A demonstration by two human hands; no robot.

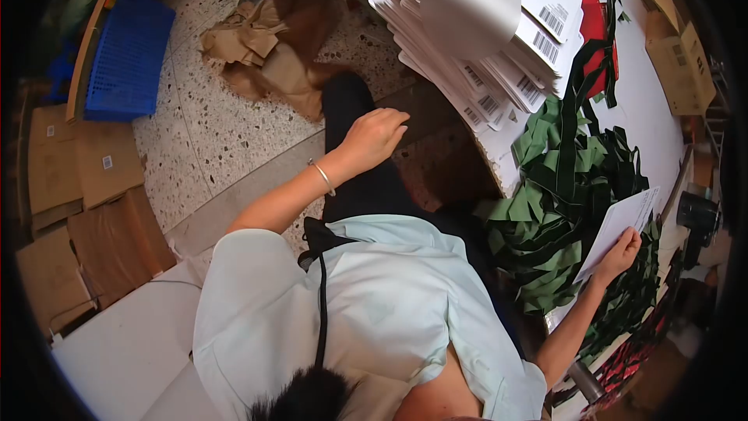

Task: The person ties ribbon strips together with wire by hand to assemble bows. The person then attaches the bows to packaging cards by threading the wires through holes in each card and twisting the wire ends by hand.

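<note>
My left hand [372,139], with a bangle at the wrist, hovers over or rests on my dark-trousered leg [351,105]. Its fingers are loosely bent and a little apart, with nothing visible in them. On the table side, my right hand [619,256] grips the lower edge of a white card [615,234] with small print. The card is tilted above a heap of green and black fabric strips [549,210]. A tall stack of white cards with barcodes [538,47] stands farther up the table, partly covered by a plain pale round patch [471,4].
The white table [650,125] runs along my right side, with red material [596,39] and a cardboard box [682,62] on it. Crumpled brown paper [273,54] lies on the speckled floor. At left are a blue crate [128,54] and flat cardboard [109,160].
</note>
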